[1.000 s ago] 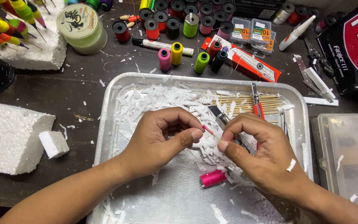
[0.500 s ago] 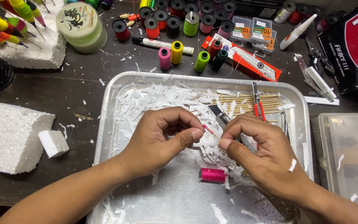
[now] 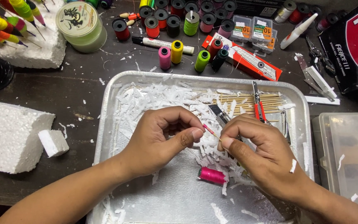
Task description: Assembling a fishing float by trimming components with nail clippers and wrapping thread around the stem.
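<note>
Compared with the picture one second before, very little has moved; both hands keep their place over the middle of the metal tray, and only the pink spool seems to lie a little differently among the white foam shavings, near the tray's front edge; the person appears to be in the middle of a slow, fine piece of work on the stick, not at a change of step.

The left hand is closed almost fully; its thumb and forefinger pinch one end of a thin stick that carries a small pink part (it could be wound thread or paint, the picture does not tell). The right hand is closed in the same way; its fingertips pinch the other end of the stick, so the stick sits between the two hands, above the shavings.

Toward the tray's far right corner lie a bundle of thin wooden sticks and red-handled pliers; neither hand touches them.
</note>
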